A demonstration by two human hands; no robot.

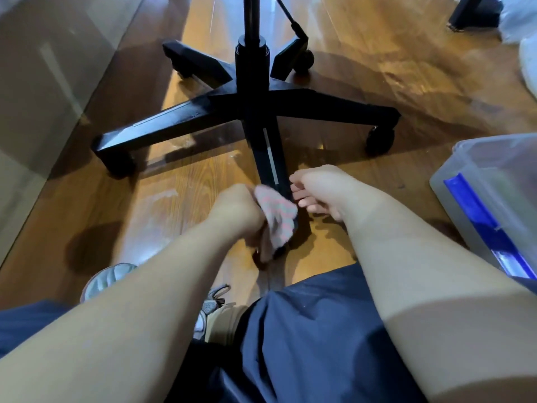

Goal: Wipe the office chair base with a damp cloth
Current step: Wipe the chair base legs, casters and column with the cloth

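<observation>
Chair base (220,107) on the wood floor (180,181), near leg (266,158) running lengthwise from hub straight toward the person.
Left hand (236,212) grips striped cloth (277,218) over that leg's tip; right hand (322,193) loose, fingertips at the leg's right side.

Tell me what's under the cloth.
The nearest leg tip of the chair base: the cloth, gripped by the left hand, drapes over it. Any caster there is covered by cloth and hand.
</observation>
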